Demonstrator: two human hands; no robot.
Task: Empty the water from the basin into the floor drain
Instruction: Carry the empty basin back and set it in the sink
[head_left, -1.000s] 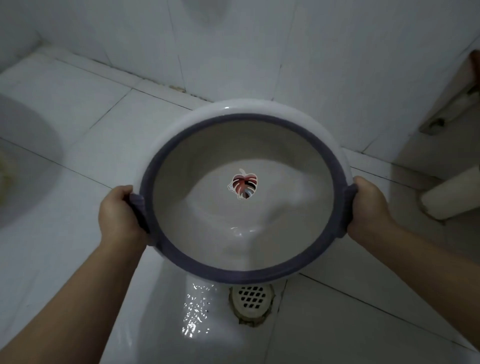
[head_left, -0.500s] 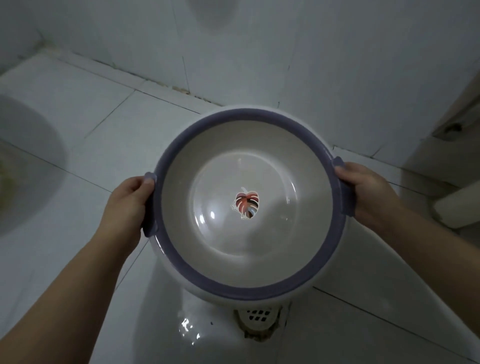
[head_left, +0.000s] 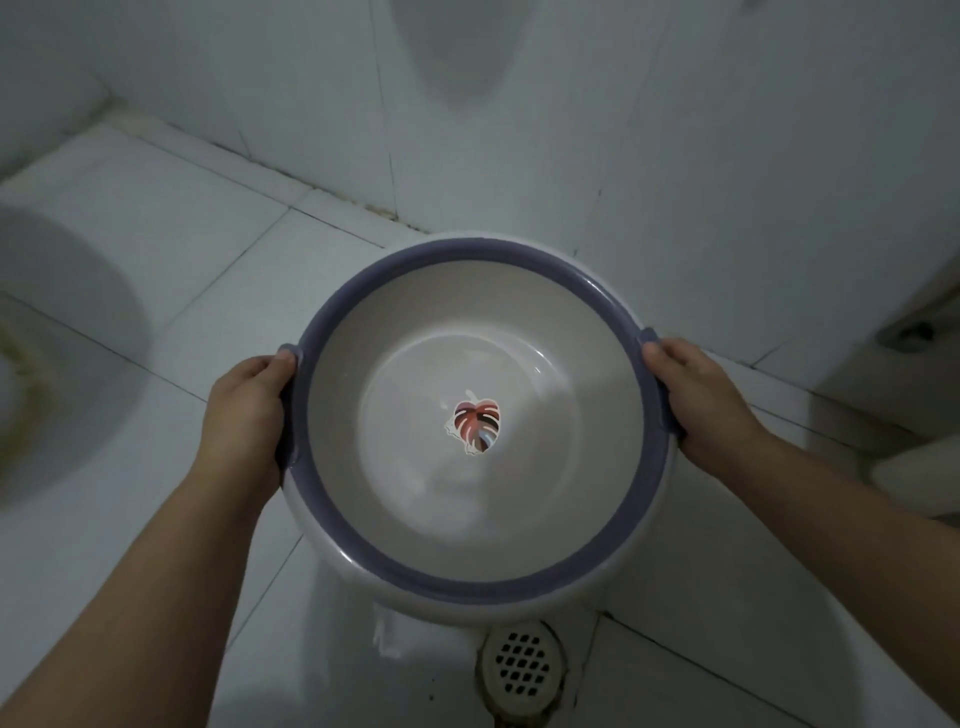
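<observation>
A round white basin (head_left: 415, 493) with a purple rim and a red leaf sticker on its bottom hangs in the air, nearly level, its inside facing me. Only a wet sheen shows inside it. My left hand (head_left: 244, 415) grips the rim handle on the left. My right hand (head_left: 701, 400) grips the handle on the right. Just below the basin's near edge lies the round floor drain (head_left: 522, 662) with a white grille. The tile to the left of the drain is wet.
White floor tiles meet a white tiled wall (head_left: 467, 130) just behind the basin. A pale curved fixture (head_left: 52, 322) sits at the far left. A white object (head_left: 919, 467) and a door edge are at the right.
The basin has tipped back from a steep tilt toward me to nearly level. It has risen a little, and the drain shows more fully below it.
</observation>
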